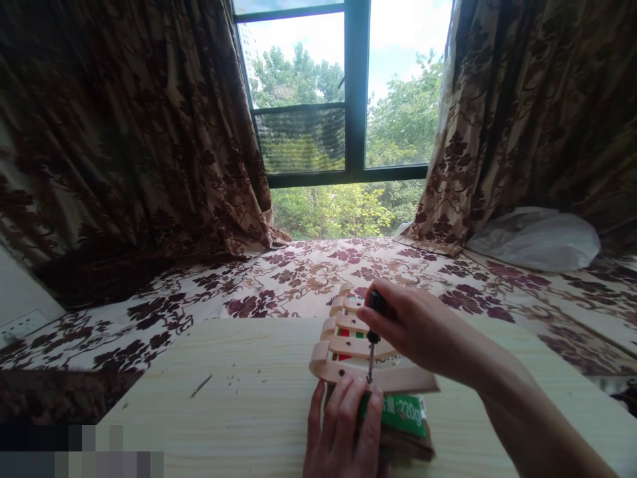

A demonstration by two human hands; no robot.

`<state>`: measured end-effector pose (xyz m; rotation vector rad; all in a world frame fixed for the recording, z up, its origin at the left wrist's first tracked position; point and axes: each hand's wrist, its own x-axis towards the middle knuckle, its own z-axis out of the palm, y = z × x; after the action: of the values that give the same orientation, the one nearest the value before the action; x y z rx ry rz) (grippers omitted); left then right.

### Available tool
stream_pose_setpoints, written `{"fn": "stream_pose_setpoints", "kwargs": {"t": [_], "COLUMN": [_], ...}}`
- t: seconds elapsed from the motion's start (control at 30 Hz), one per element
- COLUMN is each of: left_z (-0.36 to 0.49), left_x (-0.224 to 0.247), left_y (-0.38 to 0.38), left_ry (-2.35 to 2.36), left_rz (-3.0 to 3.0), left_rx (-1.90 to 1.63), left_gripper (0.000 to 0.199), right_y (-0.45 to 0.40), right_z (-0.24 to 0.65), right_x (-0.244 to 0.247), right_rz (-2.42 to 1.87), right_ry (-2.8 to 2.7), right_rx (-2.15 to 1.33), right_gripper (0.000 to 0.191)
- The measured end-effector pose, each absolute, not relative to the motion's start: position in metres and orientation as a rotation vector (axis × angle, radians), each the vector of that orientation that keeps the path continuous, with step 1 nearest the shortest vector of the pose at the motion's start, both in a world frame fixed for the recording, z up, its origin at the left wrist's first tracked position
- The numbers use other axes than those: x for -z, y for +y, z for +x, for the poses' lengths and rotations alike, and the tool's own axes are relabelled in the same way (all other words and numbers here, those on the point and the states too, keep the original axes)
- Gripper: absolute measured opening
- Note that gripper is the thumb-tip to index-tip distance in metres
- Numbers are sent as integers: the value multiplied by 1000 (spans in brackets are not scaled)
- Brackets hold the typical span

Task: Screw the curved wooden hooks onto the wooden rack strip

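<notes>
A pale wooden slatted piece [405, 380] with round-ended slats and small dark holes lies near the front of the board. Under it is a printed packet [409, 417], its green label reading "220g"; red and green show between the slats. My right hand [405, 322] is closed around the black handle of a screwdriver [372, 342]. The screwdriver stands nearly upright, its tip at a hole or screw in the nearest slat. My left hand [343, 421] holds the near edge of the slatted piece, fingertips pressed beside the tip. Its thumb is mostly hidden.
A light wooden board [223, 392] carries a small dark sliver [202, 385] and several crumbs. Behind it spreads a floral cloth [308, 265] up to the window [354, 99]. Floral curtains [199, 133] hang at both sides. A white plastic bag [540, 239] lies at right.
</notes>
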<state>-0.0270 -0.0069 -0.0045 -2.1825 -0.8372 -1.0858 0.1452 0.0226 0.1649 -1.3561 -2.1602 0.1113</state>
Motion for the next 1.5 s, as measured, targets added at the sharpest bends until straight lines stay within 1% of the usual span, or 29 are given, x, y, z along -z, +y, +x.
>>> {"fn": "stream_pose_setpoints", "kwargs": {"t": [0.17,0.3,0.47,0.53,0.6,0.67,0.77,0.93,1.0,1.07,1.23,1.37,1.5], "left_z": [-28,-29,-28,-28,-28,-28,-28,-30,-30,-30,-28,-29,-32], "left_x": [3,3,3,3,2,2,2,3,4,4,3,4,2], "left_y": [-7,-6,-6,-6,-6,-7,-6,-6,-6,-6,-7,-6,-6], "left_ry": [-842,-828,-820,-823,-829,-829,-825,-819,-819,-821,-836,-818,-810], "left_rz": [-2196,-2192,-2185,-2179,-2176,-2182,-2187,-2199,-2203,-2203,-2195,-2199,-2202], "left_rx": [1056,1062,1061,1059,1063,1061,1047,1045,1044,1040,1067,1036,1001], "left_gripper": [42,43,44,44,42,41,41,45,45,44,42,45,46], "right_y": [12,16,25,21,15,11,13,25,25,21,15,20,20], "right_z": [145,143,145,146,148,149,149,146,147,149,150,148,149], "right_x": [-173,-170,-164,-167,-172,-174,-173,-165,-166,-168,-171,-168,-170], "right_rz": [-1269,-1255,-1372,-1358,-1279,-1213,-1216,-1320,-1311,-1250,-1171,-1220,-1254], "right_ry": [-2216,-2204,-2139,-2152,-2201,-2246,-2231,-2117,-2117,-2145,-2214,-2152,-2145], "right_rx": [-194,-192,-146,-145,-207,-280,-298,-207,-212,-275,-386,-337,-284], "right_gripper": [12,19,24,21,16,14,19,27,24,15,10,20,20]}}
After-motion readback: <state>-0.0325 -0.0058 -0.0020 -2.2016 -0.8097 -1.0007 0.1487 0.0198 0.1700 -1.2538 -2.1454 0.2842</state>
